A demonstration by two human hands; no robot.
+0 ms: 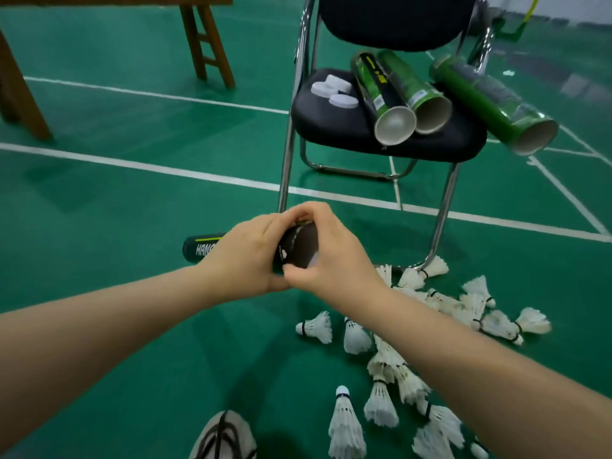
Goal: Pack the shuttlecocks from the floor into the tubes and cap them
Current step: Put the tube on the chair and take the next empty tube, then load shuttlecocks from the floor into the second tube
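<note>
Shuttlecocks (414,342) litter floor; both hands clasp black tube (202,248) (horizontal).

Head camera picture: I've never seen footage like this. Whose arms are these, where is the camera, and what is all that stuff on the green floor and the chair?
There is no machine here: a person wears a camera on the head, looking down at their own bare arms. The left hand grips a black tube, while the right hand closes around the tube's near end; whether a cap is there is hidden. White shuttlecocks lie scattered on the green floor. On the black chair lie three open green tubes and white caps.
</note>
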